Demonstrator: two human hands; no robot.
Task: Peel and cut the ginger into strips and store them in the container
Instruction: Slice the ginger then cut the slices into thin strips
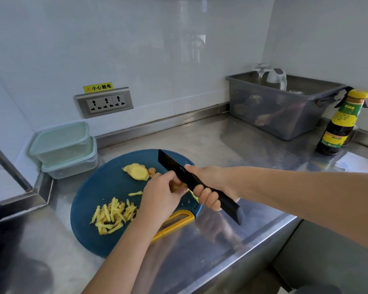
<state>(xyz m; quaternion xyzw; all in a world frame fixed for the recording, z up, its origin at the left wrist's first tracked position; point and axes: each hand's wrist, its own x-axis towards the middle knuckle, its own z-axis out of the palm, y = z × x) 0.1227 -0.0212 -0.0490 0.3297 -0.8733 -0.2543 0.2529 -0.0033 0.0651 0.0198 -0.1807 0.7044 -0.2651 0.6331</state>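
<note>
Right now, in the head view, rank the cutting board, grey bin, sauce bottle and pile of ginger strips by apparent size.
1. cutting board, though it sits nearer the camera than the bin
2. grey bin
3. sauce bottle and ginger strips: too alike to rank

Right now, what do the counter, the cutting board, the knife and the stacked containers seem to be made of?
Counter: stainless steel with a brushed sheen; it gives a blurred reflection of the bin.
Cutting board: probably plastic, in an even matte dark blue.
Knife: matte black all over, perhaps coated steel, though the look leaves this open.
Containers: translucent plastic, tinted pale green on top.
</note>
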